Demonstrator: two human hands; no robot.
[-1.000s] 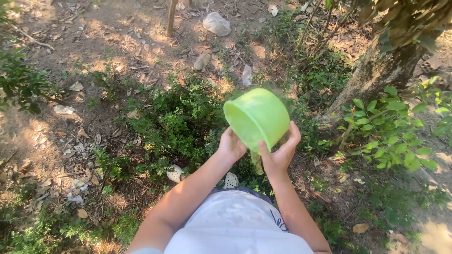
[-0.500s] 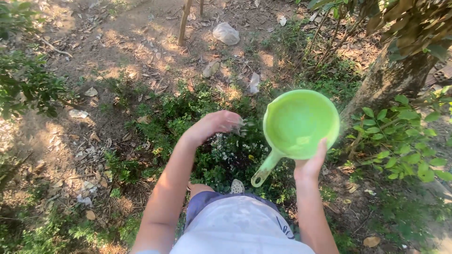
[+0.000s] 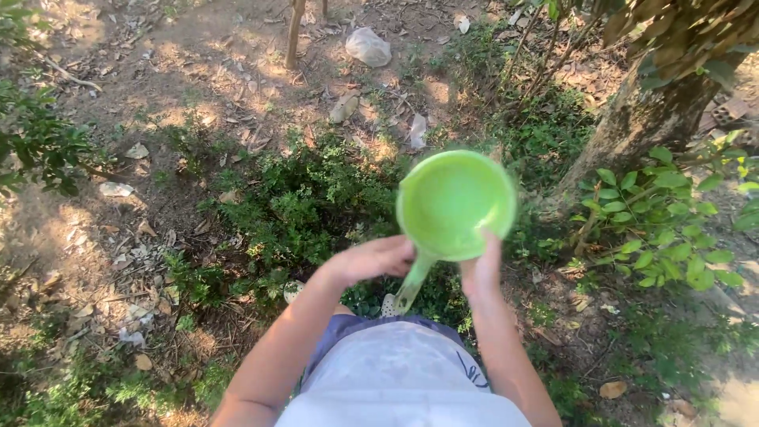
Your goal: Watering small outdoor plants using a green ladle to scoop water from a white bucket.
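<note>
Head view: right hand [image 3: 480, 269] grips the green scoop [image 3: 456, 204], mouth upward, handle pointing toward the body; left hand [image 3: 378, 258] touches it, loosely open.

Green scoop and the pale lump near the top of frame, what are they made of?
Green scoop: looks like moulded plastic, uniform lime colour, smooth, one piece with its handle. The right hand grips its rim; the left hand is at the handle. Pale lump: probably a crumpled plastic bag, possibly stone; too small to tell.

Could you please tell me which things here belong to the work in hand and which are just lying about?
In hand:
- green plastic dipper, gripped at its rim by the right hand
- left hand, by the dipper's handle
- low green shrub below it

Lying about:
- pale plastic bag
- tree trunk
- thin wooden stake
- dry leaves
</note>
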